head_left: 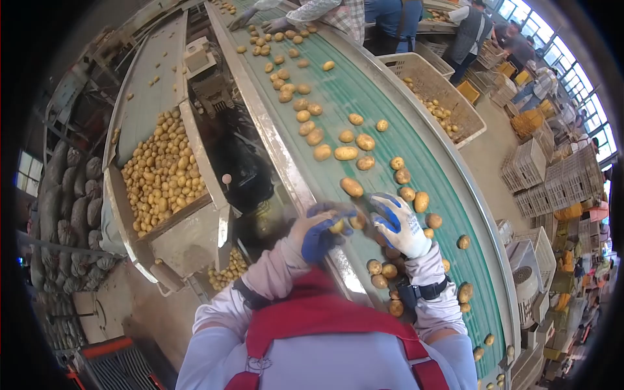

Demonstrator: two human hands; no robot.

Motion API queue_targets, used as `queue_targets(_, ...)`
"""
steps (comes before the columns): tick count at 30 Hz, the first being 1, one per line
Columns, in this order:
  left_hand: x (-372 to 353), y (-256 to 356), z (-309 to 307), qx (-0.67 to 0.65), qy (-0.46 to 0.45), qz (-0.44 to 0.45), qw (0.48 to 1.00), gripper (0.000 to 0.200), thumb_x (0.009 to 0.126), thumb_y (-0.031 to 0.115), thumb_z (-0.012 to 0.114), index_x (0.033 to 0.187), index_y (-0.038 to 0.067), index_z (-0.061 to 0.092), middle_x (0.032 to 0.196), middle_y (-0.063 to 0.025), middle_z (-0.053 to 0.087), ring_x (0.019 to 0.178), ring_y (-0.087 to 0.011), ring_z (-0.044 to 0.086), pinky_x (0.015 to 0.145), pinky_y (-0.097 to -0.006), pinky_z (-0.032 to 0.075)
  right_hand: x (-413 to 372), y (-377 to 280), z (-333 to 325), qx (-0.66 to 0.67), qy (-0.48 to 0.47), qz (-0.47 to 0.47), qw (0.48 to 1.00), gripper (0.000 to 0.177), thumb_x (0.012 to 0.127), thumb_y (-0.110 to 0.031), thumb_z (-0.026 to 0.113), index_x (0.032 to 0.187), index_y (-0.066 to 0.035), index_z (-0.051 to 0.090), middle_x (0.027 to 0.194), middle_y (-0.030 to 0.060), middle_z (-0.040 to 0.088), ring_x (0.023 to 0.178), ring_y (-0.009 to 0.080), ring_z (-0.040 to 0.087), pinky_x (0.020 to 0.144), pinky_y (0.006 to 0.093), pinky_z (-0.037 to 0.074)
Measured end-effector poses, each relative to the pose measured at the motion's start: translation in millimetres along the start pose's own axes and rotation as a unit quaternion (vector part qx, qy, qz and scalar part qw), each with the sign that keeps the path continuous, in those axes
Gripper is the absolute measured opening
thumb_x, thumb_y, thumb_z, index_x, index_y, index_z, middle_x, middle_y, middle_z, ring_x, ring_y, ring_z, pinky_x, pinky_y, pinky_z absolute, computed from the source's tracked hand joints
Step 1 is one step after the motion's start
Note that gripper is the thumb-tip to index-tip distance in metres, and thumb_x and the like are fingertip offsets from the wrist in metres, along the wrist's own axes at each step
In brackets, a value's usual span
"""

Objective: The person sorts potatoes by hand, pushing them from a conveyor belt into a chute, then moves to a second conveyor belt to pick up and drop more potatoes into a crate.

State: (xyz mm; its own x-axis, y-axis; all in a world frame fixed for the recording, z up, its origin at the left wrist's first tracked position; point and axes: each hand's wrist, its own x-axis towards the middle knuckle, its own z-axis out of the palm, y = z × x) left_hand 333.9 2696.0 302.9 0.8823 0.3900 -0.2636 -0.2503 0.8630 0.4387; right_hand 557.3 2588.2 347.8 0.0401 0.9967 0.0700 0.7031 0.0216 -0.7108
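Note:
Both hands wear white gloves with blue palms. My left hand (320,233), smeared by motion, is at the near metal rail of the green conveyor belt (416,172), its fingers curled around a potato (337,226). My right hand (401,225) is over the belt with fingers bent and spread, nothing showing between them. A blurred brown potato (357,221) lies between the two hands, close to the right fingertips. Just beyond them rests a larger yellow potato (351,187). Several potatoes (389,270) sit beneath and beside my right wrist, partly hidden by it.
Left of the rail, a metal chute (179,224) holds a heap of potatoes (162,172). Filled sacks (68,201) are stacked at far left. A large crate (465,114) with potatoes stands beyond the belt. At the far end, a person's gloved hands (276,26) reach over potatoes.

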Motion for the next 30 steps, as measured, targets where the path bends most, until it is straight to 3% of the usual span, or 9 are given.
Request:
queue_targets(2, 14, 18, 2, 0.118, 0.061, 0.019, 0.991, 0.042, 0.084, 0.011, 0.07, 0.123, 0.004, 0.058, 0.121, -0.0111, 0.062, 0.097, -0.0232, 0.064, 0.079, -0.0323, 0.055, -1, 2, 4, -0.014, -0.023, -0.004, 1.0, 0.049, 0.082, -0.02, 0.066, 0.129, -0.008, 0.056, 0.126, 0.0178, 0.057, 0.116, 0.0382, 0.052, 0.1, 0.0464, 0.041)
queue_targets(3, 27, 23, 1, 0.396, 0.076, 0.21, 0.891, 0.037, 0.081, 0.01, 0.072, 0.117, 0.005, 0.061, 0.119, -0.0115, 0.063, 0.098, -0.0248, 0.064, 0.08, -0.0344, 0.054, 0, 3, 6, -0.027, -0.047, -0.011, 0.998, 0.048, 0.083, -0.021, 0.066, 0.129, -0.008, 0.056, 0.126, 0.0176, 0.057, 0.116, 0.0383, 0.052, 0.1, 0.0462, 0.041)
queue_targets(4, 39, 27, -2, 0.625, 0.085, 0.376, 0.679, 0.033, 0.079, 0.01, 0.073, 0.11, 0.006, 0.064, 0.116, -0.0119, 0.064, 0.098, -0.0263, 0.064, 0.082, -0.0364, 0.053, 1, 4, 8, -0.038, -0.039, -0.021, 0.998, 0.046, 0.084, -0.022, 0.065, 0.127, -0.01, 0.057, 0.125, 0.0171, 0.058, 0.116, 0.0386, 0.053, 0.1, 0.0466, 0.041)
queue_targets(5, 50, 29, -10, 0.624, 0.089, 0.382, 0.676, 0.033, 0.079, 0.01, 0.073, 0.11, 0.006, 0.064, 0.116, -0.0119, 0.064, 0.098, -0.0263, 0.064, 0.082, -0.0364, 0.053, 4, 2, 7, -0.041, -0.04, -0.027, 0.998, 0.046, 0.084, -0.022, 0.065, 0.127, -0.01, 0.057, 0.125, 0.0171, 0.058, 0.116, 0.0386, 0.053, 0.1, 0.0466, 0.041)
queue_targets(7, 65, 34, -21, 0.736, 0.091, 0.422, 0.522, 0.029, 0.076, 0.011, 0.074, 0.104, 0.008, 0.066, 0.111, -0.0126, 0.063, 0.099, -0.0307, 0.063, 0.086, -0.0399, 0.051, 13, -4, 4, -0.047, -0.04, -0.011, 0.998, 0.044, 0.084, -0.022, 0.065, 0.126, -0.01, 0.058, 0.124, 0.0171, 0.059, 0.116, 0.0382, 0.053, 0.099, 0.047, 0.042)
queue_targets(8, 65, 34, -20, 0.754, 0.095, 0.32, 0.566, 0.03, 0.073, 0.009, 0.074, 0.103, 0.01, 0.066, 0.106, -0.0129, 0.062, 0.1, -0.0331, 0.062, 0.087, -0.0408, 0.051, 16, -6, 1, -0.049, -0.041, -0.015, 0.998, 0.044, 0.084, -0.022, 0.065, 0.126, -0.01, 0.058, 0.124, 0.0171, 0.059, 0.116, 0.0382, 0.053, 0.099, 0.047, 0.042)
queue_targets(21, 69, 34, -33, 0.613, 0.16, 0.405, 0.659, 0.031, 0.074, 0.004, 0.076, 0.104, 0.003, 0.065, 0.104, -0.0141, 0.061, 0.097, -0.0317, 0.062, 0.088, -0.0378, 0.05, 106, 50, 61, -0.179, 0.035, -0.061, 0.981, 0.043, 0.086, -0.029, 0.062, 0.126, -0.014, 0.058, 0.127, 0.015, 0.056, 0.122, 0.0358, 0.049, 0.103, 0.0471, 0.038)
queue_targets(27, 63, 40, -30, 0.605, 0.145, 0.402, 0.672, 0.03, 0.076, 0.009, 0.075, 0.105, 0.003, 0.067, 0.105, -0.0153, 0.062, 0.096, -0.0305, 0.064, 0.083, -0.0365, 0.053, 121, 44, 28, -0.073, -0.284, 0.021, 0.956, 0.039, 0.086, -0.036, 0.06, 0.118, -0.014, 0.064, 0.125, 0.0159, 0.059, 0.116, 0.0376, 0.054, 0.098, 0.0485, 0.043)
queue_targets(30, 62, 41, -28, 0.585, 0.149, 0.369, 0.707, 0.035, 0.074, 0.007, 0.075, 0.109, 0.005, 0.069, 0.102, -0.013, 0.063, 0.096, -0.0301, 0.062, 0.087, -0.0365, 0.05, 148, 32, 11, -0.174, -0.131, -0.048, 0.975, 0.038, 0.087, -0.036, 0.059, 0.119, -0.016, 0.064, 0.123, 0.012, 0.062, 0.117, 0.0328, 0.054, 0.1, 0.0461, 0.041)
